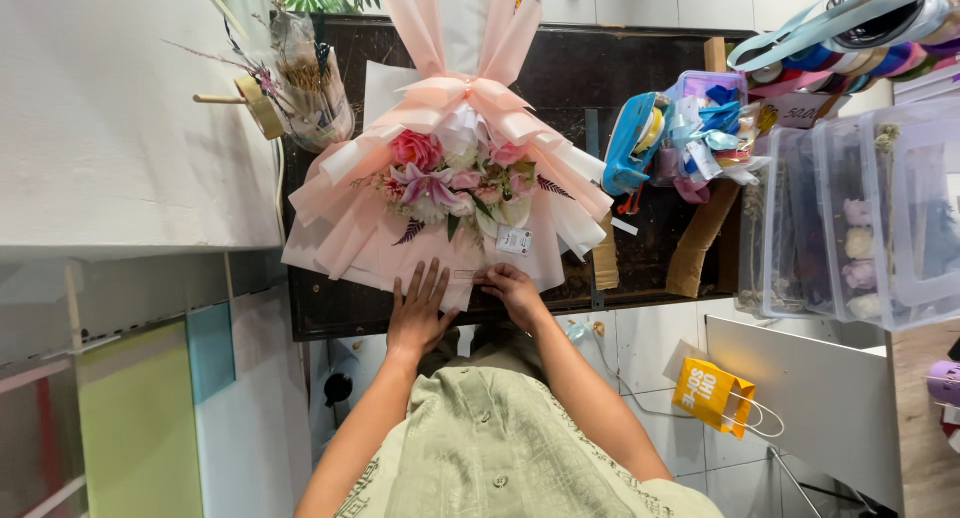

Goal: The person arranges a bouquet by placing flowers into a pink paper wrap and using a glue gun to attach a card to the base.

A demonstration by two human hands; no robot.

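The bouquet point(455, 178) lay wrapped and bowed, looking nearly finished. The left hand point(418, 313) pressed flat and open on the wrap; the right hand point(512, 290) pinched its edge.

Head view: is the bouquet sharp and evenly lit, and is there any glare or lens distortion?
Head view: the bouquet is sharp under soft, even light with no hard shadows; the left hand and right hand on its wrapping show no motion blur; the white surface at left is bright, nearly washed out; straight edges bow toward the frame edges, typical of a wide lens.
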